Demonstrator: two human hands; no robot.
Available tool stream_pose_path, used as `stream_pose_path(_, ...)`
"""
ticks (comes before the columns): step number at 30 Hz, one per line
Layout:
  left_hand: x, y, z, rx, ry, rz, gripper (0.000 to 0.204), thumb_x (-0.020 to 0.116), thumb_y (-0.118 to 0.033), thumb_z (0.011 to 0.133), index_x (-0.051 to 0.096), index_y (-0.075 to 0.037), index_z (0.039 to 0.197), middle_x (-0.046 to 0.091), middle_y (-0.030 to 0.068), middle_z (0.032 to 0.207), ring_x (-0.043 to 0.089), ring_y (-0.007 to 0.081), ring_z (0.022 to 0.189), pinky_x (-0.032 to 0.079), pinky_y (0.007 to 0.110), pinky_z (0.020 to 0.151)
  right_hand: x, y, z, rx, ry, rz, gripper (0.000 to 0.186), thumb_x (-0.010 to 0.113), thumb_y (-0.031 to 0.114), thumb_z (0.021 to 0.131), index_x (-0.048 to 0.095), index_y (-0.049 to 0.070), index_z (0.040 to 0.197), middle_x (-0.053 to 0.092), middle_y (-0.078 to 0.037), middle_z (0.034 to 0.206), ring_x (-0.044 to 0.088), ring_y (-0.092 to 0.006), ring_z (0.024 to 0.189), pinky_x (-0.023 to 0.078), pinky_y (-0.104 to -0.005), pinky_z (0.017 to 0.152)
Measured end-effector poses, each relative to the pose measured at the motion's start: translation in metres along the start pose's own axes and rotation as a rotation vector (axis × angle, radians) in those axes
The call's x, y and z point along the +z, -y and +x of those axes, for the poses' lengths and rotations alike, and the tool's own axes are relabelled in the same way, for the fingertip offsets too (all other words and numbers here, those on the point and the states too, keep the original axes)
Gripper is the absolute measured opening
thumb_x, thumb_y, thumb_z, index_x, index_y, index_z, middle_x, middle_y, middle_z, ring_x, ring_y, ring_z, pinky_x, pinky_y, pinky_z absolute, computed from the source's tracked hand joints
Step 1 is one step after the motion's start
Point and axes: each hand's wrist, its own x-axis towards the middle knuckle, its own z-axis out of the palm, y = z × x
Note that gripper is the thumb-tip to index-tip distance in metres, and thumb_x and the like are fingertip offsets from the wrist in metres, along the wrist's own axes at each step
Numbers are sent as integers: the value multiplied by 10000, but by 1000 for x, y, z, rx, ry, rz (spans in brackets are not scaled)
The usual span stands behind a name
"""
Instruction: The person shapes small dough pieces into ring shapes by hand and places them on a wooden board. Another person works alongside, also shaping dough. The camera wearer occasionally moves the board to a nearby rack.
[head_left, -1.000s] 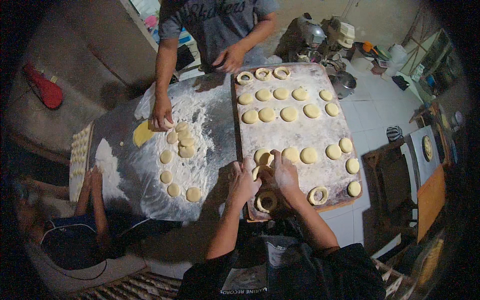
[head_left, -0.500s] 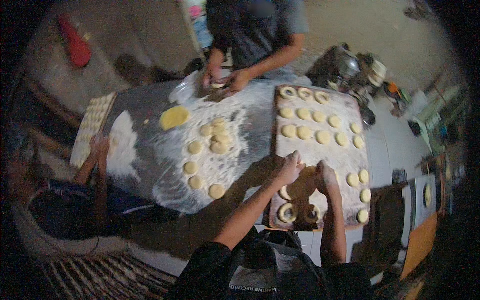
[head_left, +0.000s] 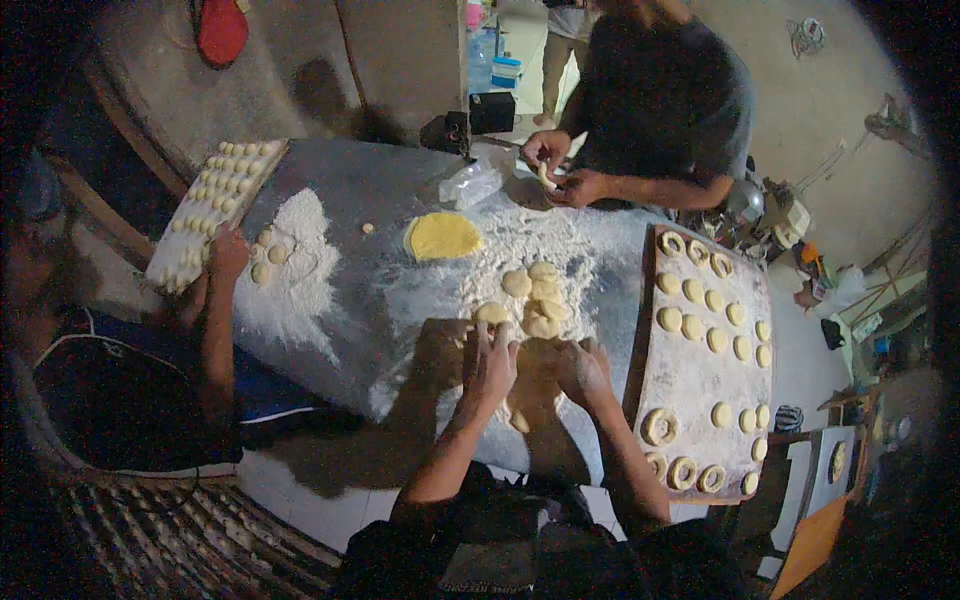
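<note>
My left hand [head_left: 489, 368] reaches over the floured table with its fingers stretched out. Their tips are at the near edge of a round dough piece [head_left: 491, 314]. To its right, my right hand [head_left: 585, 374] hovers with loosely bent fingers, and nothing shows in it. Just beyond and between my hands sits a heap of flattened dough rounds [head_left: 543, 305], with another dough round [head_left: 516, 284] beside it. A piece of dough [head_left: 519, 420] lies in shadow between my forearms, partly hidden.
On the right, a floured board [head_left: 700, 375] carries dough rounds and several dough rings [head_left: 682, 473]. Across the table, a person [head_left: 665, 110] bends a dough strip [head_left: 546, 176]. At left, another person's hand [head_left: 228, 252] is beside a tray of dough balls [head_left: 232, 182]. A yellow dough sheet [head_left: 443, 236] lies mid-table.
Both my hands have left the board and moved left to the dough rounds on the table. The view has shifted right-to-left with them. The person opposite has raised the dough strip.
</note>
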Motion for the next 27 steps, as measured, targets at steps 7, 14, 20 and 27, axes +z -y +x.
stream_pose_path(7,10,2,-42,-61,156,-474,216,568,-104,865,517,-5,1050,596,256,922,585,423,886,463,481,753,1,9,16,119,291,244,392,645,367,790,554,22,952,622,-201,833,606,-349,775,469,-419,665)
stream_pose_path(14,-58,-8,21,-247,694,-882,221,625,-164,881,601,49,933,614,160,914,599,201,869,493,346,733,-56,41,8,149,193,1236,434,622,41,849,332,63,1172,636,-169,946,624,-209,869,504,-342,724)
stream_pose_path(20,-44,16,10,-192,565,-1031,290,668,-208,865,637,27,1031,632,89,1000,576,140,938,485,286,790,-78,72,17,107,153,1193,616,660,13,811,248,90,1262,604,-172,1013,620,-234,876,512,-366,750)
stream_pose_path(27,-49,15,3,-35,567,-697,381,638,-38,762,537,-6,1128,609,159,915,605,265,844,481,372,734,22,72,13,105,-363,512,694,745,128,716,358,20,1282,537,-142,1096,532,-238,978,456,-368,810)
